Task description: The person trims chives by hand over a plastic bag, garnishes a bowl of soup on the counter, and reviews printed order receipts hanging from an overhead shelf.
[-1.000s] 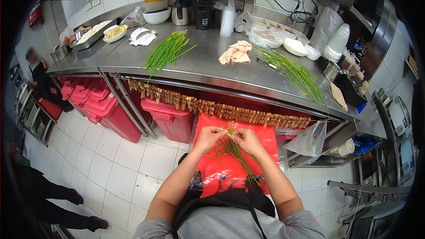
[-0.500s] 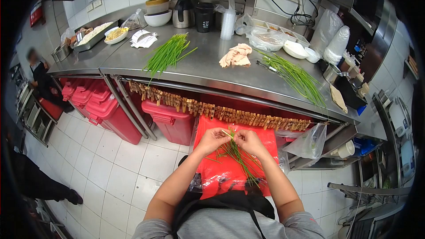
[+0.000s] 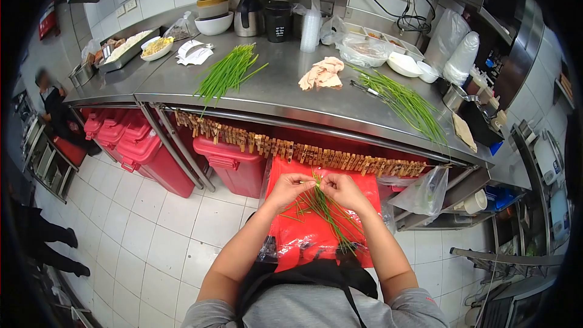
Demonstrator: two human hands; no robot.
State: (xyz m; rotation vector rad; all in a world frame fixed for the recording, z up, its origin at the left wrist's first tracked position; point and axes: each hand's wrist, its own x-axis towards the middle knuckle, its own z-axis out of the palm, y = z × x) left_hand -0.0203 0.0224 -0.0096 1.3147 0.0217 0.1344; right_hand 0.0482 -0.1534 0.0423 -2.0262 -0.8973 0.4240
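A long steel counter (image 3: 279, 76) spans the view, bending at its left end. Below it stand lidded red bins: a cluster (image 3: 143, 143) to the left and a single bin (image 3: 228, 173) nearer the middle. Shiny red plastic (image 3: 297, 243) spreads in front of the person's dark apron (image 3: 316, 276). A row of wooden clothespins (image 3: 291, 150) runs under the counter's front edge, just beyond the red plastic.

On the counter, a loose green bunch (image 3: 404, 100) fans out at right and a denser green pile (image 3: 231, 70) lies at left; a crumpled pinkish cloth (image 3: 320, 74) sits between them.

Thin green stalks (image 3: 331, 218) lie across the red plastic, their upper part running up between the two hands. The left hand (image 3: 290, 191) and right hand (image 3: 343, 191) nearly meet there — each pinching the stalks with thumb and fingertips. Smallest of all, a pale green bit (image 3: 317, 186) shows between the fingertips — too small to make out.
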